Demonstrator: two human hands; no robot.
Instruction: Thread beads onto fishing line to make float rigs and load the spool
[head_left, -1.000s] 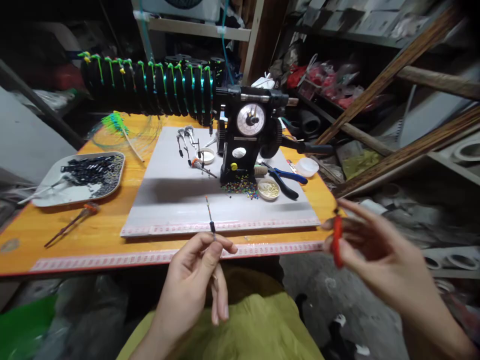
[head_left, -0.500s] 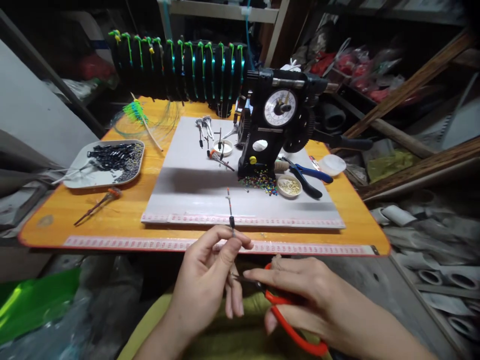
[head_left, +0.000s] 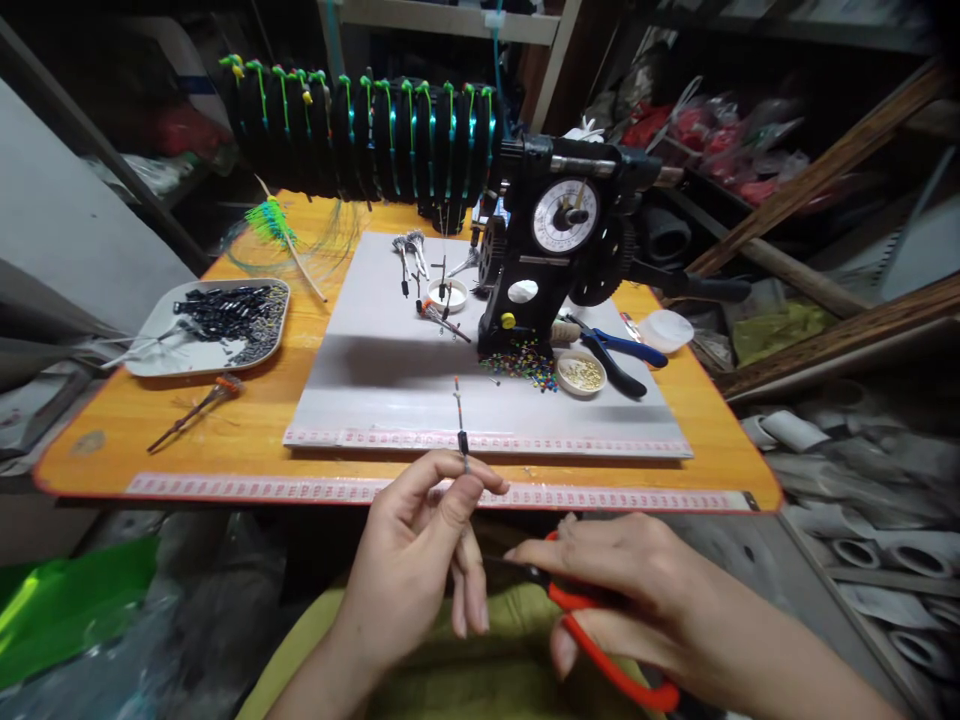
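Between thumb and forefinger, my left hand (head_left: 431, 545) pinches a thin fishing float rig (head_left: 462, 425), a slim stick with orange bands and a black sleeve that points up past the fingers. Its other fingers hang loosely curled below. My right hand (head_left: 630, 580) holds red-handled scissors (head_left: 611, 660), with thumb and fingers on the handles. The dark blades point left, toward the lower fingers of my left hand, with the tips close to them. Whether the blades touch anything is too dim to tell. Both hands are above my lap, in front of the table's edge.
A black winding machine (head_left: 544, 260) with a dial and a line-wrapped drum (head_left: 360, 140) stands at the back. Around it are loose coloured beads (head_left: 521, 365), a dish (head_left: 580, 388) of small gold parts and pliers (head_left: 619, 360). A white tray (head_left: 157, 358) of black pieces sits left.
My right hand has moved slightly right with the scissors, drawing the blades away from my left hand. My left hand and the float rig have stayed nearly still.
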